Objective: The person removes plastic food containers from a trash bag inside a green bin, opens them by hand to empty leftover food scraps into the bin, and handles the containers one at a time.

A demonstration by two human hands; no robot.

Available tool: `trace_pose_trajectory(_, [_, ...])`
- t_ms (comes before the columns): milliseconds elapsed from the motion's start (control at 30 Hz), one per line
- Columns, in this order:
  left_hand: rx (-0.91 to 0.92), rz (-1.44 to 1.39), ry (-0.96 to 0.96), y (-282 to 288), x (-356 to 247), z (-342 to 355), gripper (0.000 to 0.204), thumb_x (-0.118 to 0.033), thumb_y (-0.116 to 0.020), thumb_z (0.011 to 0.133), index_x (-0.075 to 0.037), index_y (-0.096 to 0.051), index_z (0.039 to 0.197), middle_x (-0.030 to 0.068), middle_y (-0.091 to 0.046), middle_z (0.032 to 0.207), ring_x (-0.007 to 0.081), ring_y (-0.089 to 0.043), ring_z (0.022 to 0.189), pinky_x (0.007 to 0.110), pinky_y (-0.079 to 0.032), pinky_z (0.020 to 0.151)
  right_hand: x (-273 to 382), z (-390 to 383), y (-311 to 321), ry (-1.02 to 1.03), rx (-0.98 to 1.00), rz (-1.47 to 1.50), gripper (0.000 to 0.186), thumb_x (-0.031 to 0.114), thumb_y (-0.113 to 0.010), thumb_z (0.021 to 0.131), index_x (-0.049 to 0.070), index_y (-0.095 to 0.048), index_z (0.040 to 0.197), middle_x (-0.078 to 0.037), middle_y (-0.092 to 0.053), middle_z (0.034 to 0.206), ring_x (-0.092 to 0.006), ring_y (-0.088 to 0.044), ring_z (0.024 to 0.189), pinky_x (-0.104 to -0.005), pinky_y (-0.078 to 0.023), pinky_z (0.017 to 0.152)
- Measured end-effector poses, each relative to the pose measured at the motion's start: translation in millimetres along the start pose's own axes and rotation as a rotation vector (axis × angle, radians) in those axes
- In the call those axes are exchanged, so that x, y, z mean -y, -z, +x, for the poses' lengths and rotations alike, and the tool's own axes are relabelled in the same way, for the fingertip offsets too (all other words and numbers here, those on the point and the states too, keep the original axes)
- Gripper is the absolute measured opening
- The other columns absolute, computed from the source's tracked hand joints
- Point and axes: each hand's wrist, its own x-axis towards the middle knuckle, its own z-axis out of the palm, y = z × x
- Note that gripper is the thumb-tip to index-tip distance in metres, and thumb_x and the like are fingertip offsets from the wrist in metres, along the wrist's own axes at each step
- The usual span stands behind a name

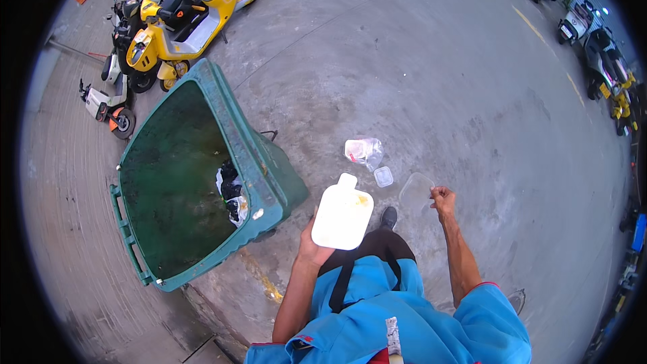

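Observation:
My left hand [313, 243] grips a shallow white food container [342, 222] from its left and lower edge. A yellowish stain marks the container's upper right, and a small white piece sticks out beyond its top edge. Off to the right, my right hand [443, 201] pinches the edge of a clear plastic lid [414, 189], held out flat above the ground. Ahead of my feet lie a clear plastic bag [369, 154], with something white and red in it, and a small square clear plastic container [383, 176].
At my left stands a large open green wheeled bin [280, 168]; black and white bags [232, 192] lie inside it. Beyond are a yellow scooter [195, 23] and a white scooter [104, 102]. More scooters [603, 61] line the far right. My shoe [389, 218] is below the small container.

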Motion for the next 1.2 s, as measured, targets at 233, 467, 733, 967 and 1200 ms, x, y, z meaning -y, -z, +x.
trace_pose_trajectory(233, [-0.084, -0.113, 0.087, 106, 80, 106, 0.057, -0.038, -0.037, 0.099, -0.004, -0.042, 0.144, 0.0159, -0.047, 0.145, 0.0354, -0.046, 0.133, 0.050, -0.037, 0.110, -91, 72, -8, 0.059, 0.040, -0.324, 0.024, 0.025, -0.072, 0.086, 0.002, -0.067, 0.082, -0.004, -0.063, 0.066, -0.0111, -0.060, 0.060, -0.0289, -0.049, 0.048])
trace_pose_trajectory(467, [-0.290, -0.178, 0.057, 254, 107, 185, 0.054, -0.037, -0.037, 0.097, -0.006, -0.047, 0.141, 0.0153, -0.049, 0.143, 0.0351, -0.047, 0.132, 0.049, -0.036, 0.112, -235, 175, -95, 0.126, 0.173, -0.576, 0.018, 0.022, -0.072, 0.082, 0.005, -0.067, 0.084, -0.011, -0.067, 0.071, -0.0250, -0.065, 0.066, -0.0394, -0.050, 0.064])
trace_pose_trajectory(733, [-0.402, -0.087, 0.030, 427, 115, 272, 0.053, -0.035, -0.038, 0.098, -0.006, -0.047, 0.141, 0.0155, -0.050, 0.142, 0.0349, -0.048, 0.130, 0.050, -0.039, 0.109, -399, 301, -158, 0.110, 0.332, -0.793, 0.013, 0.017, -0.066, 0.080, 0.007, -0.067, 0.088, -0.016, -0.070, 0.087, -0.0359, -0.068, 0.085, -0.0458, -0.053, 0.073])
trace_pose_trajectory(967, [-0.382, 0.129, 0.054, 452, 69, 319, 0.057, -0.048, -0.038, 0.100, -0.011, -0.046, 0.142, 0.0108, -0.051, 0.141, 0.0312, -0.051, 0.128, 0.048, -0.042, 0.105, -424, 291, -263, 0.649, 0.440, -1.124, 0.055, 0.021, -0.072, 0.069, -0.001, -0.053, 0.115, -0.020, -0.056, 0.110, -0.0359, -0.055, 0.106, -0.0447, -0.047, 0.090])
trace_pose_trajectory(1200, [-0.448, 0.118, -0.033, 455, 63, 329, 0.054, -0.046, -0.039, 0.100, -0.012, -0.046, 0.142, 0.0096, -0.051, 0.142, 0.0305, -0.050, 0.128, 0.048, -0.041, 0.106, -413, 230, -412, 0.773, 0.646, -1.310, 0.106, 0.043, -0.082, 0.065, -0.002, -0.031, 0.147, -0.029, -0.034, 0.147, -0.0481, -0.028, 0.138, -0.0601, -0.027, 0.109])
